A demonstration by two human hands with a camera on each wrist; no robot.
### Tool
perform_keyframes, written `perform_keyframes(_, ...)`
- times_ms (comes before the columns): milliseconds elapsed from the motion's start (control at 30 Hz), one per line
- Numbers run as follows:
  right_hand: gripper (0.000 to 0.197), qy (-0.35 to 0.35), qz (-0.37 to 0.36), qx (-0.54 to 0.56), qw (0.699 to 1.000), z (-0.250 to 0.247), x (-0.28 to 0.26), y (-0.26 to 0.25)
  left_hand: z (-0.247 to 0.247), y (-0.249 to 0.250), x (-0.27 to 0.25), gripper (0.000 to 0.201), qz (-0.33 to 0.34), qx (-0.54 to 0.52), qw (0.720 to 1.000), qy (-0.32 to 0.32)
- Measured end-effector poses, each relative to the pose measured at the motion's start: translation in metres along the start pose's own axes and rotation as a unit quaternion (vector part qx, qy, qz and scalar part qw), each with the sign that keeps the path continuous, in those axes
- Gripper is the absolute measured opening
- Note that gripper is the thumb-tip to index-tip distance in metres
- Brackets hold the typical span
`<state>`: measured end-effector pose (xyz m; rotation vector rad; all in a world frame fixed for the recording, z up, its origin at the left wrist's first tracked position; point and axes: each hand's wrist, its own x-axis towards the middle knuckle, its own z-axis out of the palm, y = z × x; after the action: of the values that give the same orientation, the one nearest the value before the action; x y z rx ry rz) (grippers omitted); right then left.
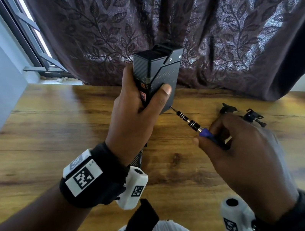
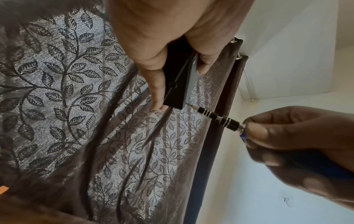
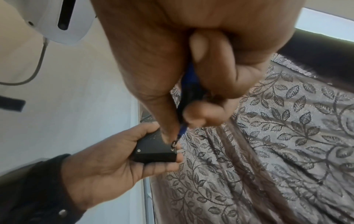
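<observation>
Over the wooden surface (image 1: 56, 119), against a leafy curtain (image 1: 103, 16), my left hand (image 1: 132, 120) clasps the black box (image 1: 159, 68) upright to steady it. My right hand (image 1: 245, 157) pinches the screwdriver (image 1: 188, 122), tip seated at its lower corner screw.

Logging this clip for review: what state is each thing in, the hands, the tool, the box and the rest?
left hand: grips the black box.
black box: upright in that grip.
right hand: grips the blue handle of the screwdriver.
screwdriver: tip at a screw in the box's lower corner.
small black parts: lying loose on the table.
curtain: drawn behind the table.
</observation>
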<state>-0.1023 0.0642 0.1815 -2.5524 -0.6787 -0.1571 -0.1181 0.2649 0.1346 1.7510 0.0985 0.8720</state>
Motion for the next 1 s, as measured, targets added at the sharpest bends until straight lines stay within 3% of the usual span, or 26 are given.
perform_keyframes(167, 0.039, -0.018, 0.0, 0.017, 1.0, 0.007, -0.003, -0.005, 0.0, 0.001, 0.005, 0.034, -0.011, 0.0, 1.0, 0.0)
perform_keyframes(300, 0.02, -0.04, 0.024, 0.01, 0.999, 0.009, -0.006, 0.004, 0.008, -0.004, 0.0, 0.038, -0.048, -0.009, 0.999, -0.014)
perform_keyframes(400, 0.025, -0.035, 0.029, -0.014, 0.999, 0.004, -0.013, 0.012, 0.017, -0.007, -0.011, 0.038, -0.076, -0.007, 0.997, -0.031)
perform_keyframes(533, 0.018, -0.017, 0.023, -0.047, 0.999, -0.002, -0.02, 0.02, 0.028, -0.004, -0.017, 0.036, -0.093, -0.009, 0.995, -0.038)
perform_keyframes(700, 0.034, -0.05, 0.033, -0.043, 0.997, 0.001, -0.025, 0.026, 0.037, 0.0, -0.016, 0.034, -0.103, -0.013, 0.994, -0.045)
perform_keyframes(800, 0.023, -0.067, 0.048, -0.045, 0.996, -0.002, -0.027, 0.03, 0.04, 0.004, -0.018, 0.042, -0.11, -0.008, 0.992, -0.055)
perform_keyframes(900, 0.034, -0.074, 0.046, -0.033, 0.996, -0.01, -0.029, 0.03, 0.043, 0.005, -0.019, 0.044, -0.129, -0.009, 0.99, -0.058)
perform_keyframes(1000, 0.024, -0.045, 0.037, -0.049, 0.997, -0.017, -0.031, 0.029, 0.042, 0.005, -0.018, 0.041, -0.166, -0.067, 0.981, -0.07)
